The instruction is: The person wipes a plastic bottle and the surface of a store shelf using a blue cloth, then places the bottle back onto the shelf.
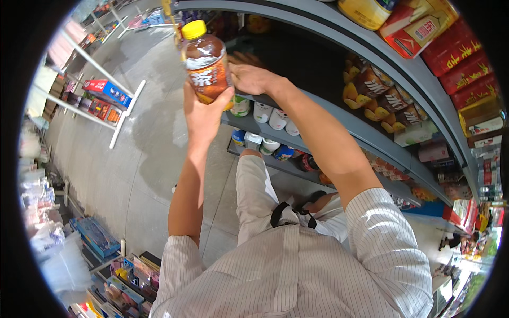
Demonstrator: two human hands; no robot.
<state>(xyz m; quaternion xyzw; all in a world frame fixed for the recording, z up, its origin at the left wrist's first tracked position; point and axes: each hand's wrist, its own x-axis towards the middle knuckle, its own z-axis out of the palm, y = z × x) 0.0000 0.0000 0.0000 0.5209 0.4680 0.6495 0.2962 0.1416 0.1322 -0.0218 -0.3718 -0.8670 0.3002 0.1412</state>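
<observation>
Left of the shelf (pixel 307 58), the left hand (pixel 203 115) has the bottle (pixel 208 71) in its grip; what the right hand (pixel 255 79) grasps, if anything, I cannot tell. A slack hold could drop the bottle.

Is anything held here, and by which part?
The left hand holds a yellow-capped bottle by its lower part; whether the right hand touches it is unclear.
</observation>
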